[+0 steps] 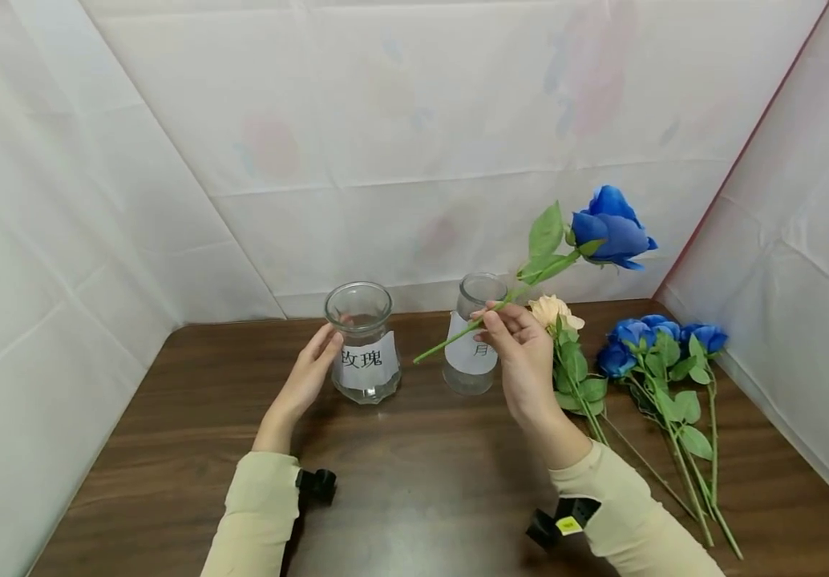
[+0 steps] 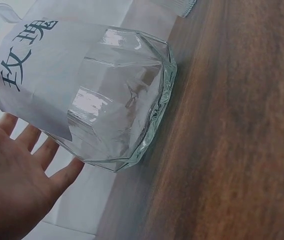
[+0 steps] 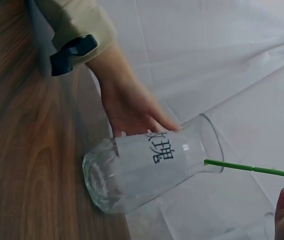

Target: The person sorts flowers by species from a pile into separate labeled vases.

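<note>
In the head view my right hand (image 1: 526,365) pinches the green stem of a blue rose (image 1: 612,228) between thumb and fingers. The bloom tilts up to the right, and the stem's cut end points down-left, between two vases. In the right wrist view the stem (image 3: 252,168) overlaps the rim of the labelled glass vase (image 3: 182,165); whether it is inside I cannot tell. My left hand (image 1: 308,373) is at the left side of this wide glass vase (image 1: 362,320), its fingers (image 2: 46,152) spread and fairly straight against the glass. The vase stands upright.
A narrower glass vase (image 1: 474,381) with a paper label stands behind my right hand. To the right lie a cream flower (image 1: 555,311) with leafy stems and several blue roses (image 1: 634,336) on the brown table (image 1: 400,497). White cloth walls (image 1: 386,200) enclose the table.
</note>
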A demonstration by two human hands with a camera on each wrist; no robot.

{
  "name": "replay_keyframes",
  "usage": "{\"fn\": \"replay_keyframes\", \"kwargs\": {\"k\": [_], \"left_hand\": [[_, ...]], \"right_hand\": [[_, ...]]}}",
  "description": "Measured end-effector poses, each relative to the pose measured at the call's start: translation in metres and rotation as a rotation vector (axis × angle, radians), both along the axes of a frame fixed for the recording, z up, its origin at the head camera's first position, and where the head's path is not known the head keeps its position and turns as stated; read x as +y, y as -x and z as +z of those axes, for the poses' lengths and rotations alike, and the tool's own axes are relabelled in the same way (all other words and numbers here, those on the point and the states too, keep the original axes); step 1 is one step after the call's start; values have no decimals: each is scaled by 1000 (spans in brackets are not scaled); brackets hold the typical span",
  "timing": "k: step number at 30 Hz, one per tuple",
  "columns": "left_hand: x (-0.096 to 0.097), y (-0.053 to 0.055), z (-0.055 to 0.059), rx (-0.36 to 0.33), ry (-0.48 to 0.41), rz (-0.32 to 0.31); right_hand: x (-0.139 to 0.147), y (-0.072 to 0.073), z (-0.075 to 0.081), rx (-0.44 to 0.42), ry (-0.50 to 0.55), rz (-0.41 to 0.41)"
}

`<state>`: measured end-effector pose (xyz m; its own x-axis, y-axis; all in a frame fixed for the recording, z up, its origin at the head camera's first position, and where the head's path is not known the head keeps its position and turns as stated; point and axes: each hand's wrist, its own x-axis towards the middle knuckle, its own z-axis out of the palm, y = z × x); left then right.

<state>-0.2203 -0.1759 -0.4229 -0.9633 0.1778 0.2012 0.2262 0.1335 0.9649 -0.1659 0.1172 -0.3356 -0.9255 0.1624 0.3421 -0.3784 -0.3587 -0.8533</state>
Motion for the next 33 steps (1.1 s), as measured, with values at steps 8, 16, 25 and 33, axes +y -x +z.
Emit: {"fn": "replay_keyframes", "kwargs": {"k": [8,16,25,33], "left_hand": [[3,-2,-4,-9,-11,-17],[2,-2,-2,-7,-11,0],[0,0,-2,8,-6,0],[0,0,-2,3,7,-6]], "right_hand": [[-17,8,13,-12,124,-1],[-41,30,24,61,69,-45],[-65,46,28,77,82,-42],[-84,53,15,65,63,-61]]}}
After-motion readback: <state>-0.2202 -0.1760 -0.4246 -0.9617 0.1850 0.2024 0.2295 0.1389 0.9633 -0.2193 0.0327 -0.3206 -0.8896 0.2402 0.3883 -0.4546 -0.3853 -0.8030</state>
